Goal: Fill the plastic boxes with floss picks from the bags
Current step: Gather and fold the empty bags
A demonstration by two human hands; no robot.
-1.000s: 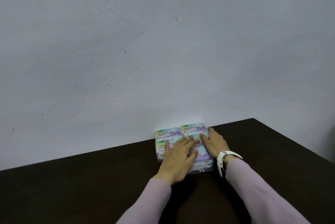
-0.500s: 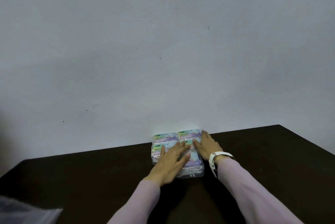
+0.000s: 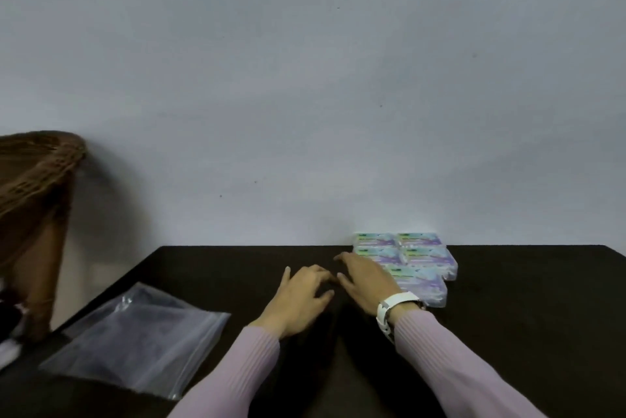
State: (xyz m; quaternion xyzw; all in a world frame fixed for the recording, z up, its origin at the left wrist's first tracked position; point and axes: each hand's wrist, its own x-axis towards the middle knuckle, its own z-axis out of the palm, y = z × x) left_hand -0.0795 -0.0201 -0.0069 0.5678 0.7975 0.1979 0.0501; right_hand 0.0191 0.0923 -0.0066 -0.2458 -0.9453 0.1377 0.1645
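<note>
1. Against the far edge of the desk (image 3: 508, 333), right where it meets the pale wall (image 3: 305, 78), we see the plastic boxes (image 3: 420, 256) packed side by side in a tight block, touching one another.
2. Our right hand (image 3: 367, 278) lies flat just left of the block, fingers straight and spread over the dark top, gripping nothing; its wrist side overlaps the nearest boxes in the view, and we cannot tell whether it touches them.
3. Our left hand (image 3: 305, 292) rests just beside the right one, fingers loosely curled down onto the desk, holding nothing.
4. Well apart to the left, a clear plastic bag (image 3: 135, 336) lies flat near the desk's left edge, with one corner close to the near side.
5. Between the bag and our hands we have a stretch of bare dark surface, and a wider one runs from the boxes to the right edge of the desk.
6. The boxes are small, rectangular and translucent, with rounded corners and pastel labels in green, blue and purple; the print is too blurred to read.
7. The bag is thin, glossy film, creased, with a zip strip along its right-hand edge; what it holds we cannot make out.
8. The desk top is matte and almost black, and the wall is smooth with a few small specks.
9. We wear ribbed lilac sleeves (image 3: 457, 360) and a white watch (image 3: 389, 311) on the right wrist.
10. Beyond the left edge stands a brown woven object (image 3: 34, 197), blurred.
</note>
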